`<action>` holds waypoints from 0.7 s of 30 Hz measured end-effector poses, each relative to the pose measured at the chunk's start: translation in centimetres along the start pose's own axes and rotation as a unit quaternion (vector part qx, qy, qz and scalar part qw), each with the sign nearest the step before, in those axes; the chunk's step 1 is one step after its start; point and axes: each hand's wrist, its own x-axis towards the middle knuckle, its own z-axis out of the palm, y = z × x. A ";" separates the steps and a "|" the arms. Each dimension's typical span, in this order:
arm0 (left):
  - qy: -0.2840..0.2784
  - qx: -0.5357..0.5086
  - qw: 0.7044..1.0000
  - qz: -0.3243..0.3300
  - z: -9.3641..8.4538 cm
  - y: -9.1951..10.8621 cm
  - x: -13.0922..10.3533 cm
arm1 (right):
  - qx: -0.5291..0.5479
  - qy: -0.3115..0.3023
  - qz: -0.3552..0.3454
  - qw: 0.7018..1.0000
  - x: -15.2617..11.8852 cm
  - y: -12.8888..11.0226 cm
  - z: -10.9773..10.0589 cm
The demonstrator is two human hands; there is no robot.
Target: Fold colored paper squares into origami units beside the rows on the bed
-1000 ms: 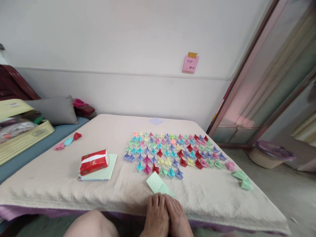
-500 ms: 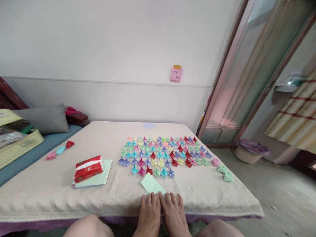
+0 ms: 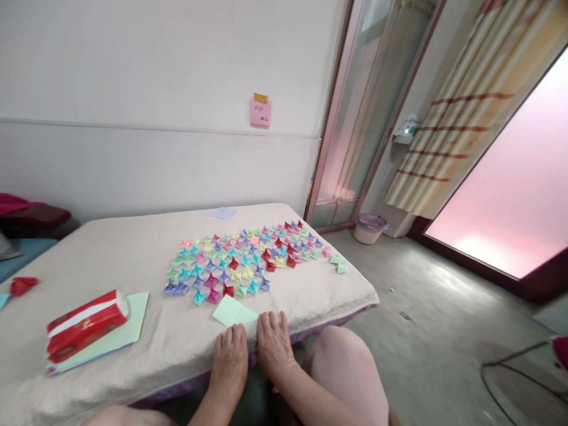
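A pale green paper sheet (image 3: pixel 231 310) with a crease lies near the front edge of the cloth-covered bed (image 3: pixel 128 248). My left hand (image 3: pixel 229 361) rests on the cloth edge just below the paper, palm down, fingers extended. To its right, my right hand (image 3: pixel 273 337) lies palm down by the paper's right corner, fingers extended. Neither hand shows anything held. Behind the paper stand rows of small folded paper pieces (image 3: pixel 233 264) in many colours. At the left, a red tissue pack (image 3: pixel 86 324) sits on a stack of green paper (image 3: pixel 139 316).
A pink note (image 3: pixel 261 112) is taped to the wall. Folded green pieces (image 3: pixel 341 265) lie near the bed's right edge, a red piece (image 3: pixel 23 285) at far left. One lavender sheet (image 3: pixel 222 213) is at the back. A lined bin (image 3: pixel 369 229) stands on the floor.
The view has swung to the right. My hands have moved apart, and my right hand has shifted from the paper's lower edge toward its right corner.
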 end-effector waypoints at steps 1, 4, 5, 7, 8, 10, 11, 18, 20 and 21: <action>-0.005 -0.017 1.000 -0.002 -0.1 0.0 0.0 | 0.005 -0.003 -0.006 1.000 -0.1 -0.1 0.0; -0.019 -0.076 0.997 -0.021 -0.4 0.2 0.0 | 0.036 -0.017 -0.052 0.998 -0.2 -0.6 0.2; -0.023 -0.099 0.994 -0.032 -0.6 0.2 -0.1 | 0.047 -0.025 -0.065 0.996 -0.3 -0.8 0.3; -0.027 -0.150 0.986 -0.062 -0.9 0.0 -0.1 | 0.069 -0.041 -0.075 0.994 -0.3 -0.9 0.4; -0.028 -0.178 0.980 -0.082 -1.1 -0.2 -0.1 | 0.079 -0.048 -0.072 0.993 -0.4 -0.9 0.4; -0.024 -0.236 0.962 -0.135 -1.5 -1.1 0.2 | 0.099 -0.060 -0.065 0.991 -0.4 -0.8 0.4; -0.018 -0.266 0.949 -0.168 -1.6 -1.7 0.5 | 0.108 -0.065 -0.059 0.990 -0.4 -0.8 0.3; 0.047 -0.504 0.772 -0.385 -1.7 -4.9 2.9 | 0.164 -0.093 -0.007 0.982 0.8 -1.1 -0.9; 0.045 -0.559 0.726 -0.398 -1.6 -4.7 3.2 | 0.173 -0.098 0.007 0.980 1.3 -1.1 -1.3; 0.038 -0.579 0.708 -0.402 -1.4 -4.3 3.3 | 0.178 -0.099 0.012 0.979 1.6 -1.1 -1.5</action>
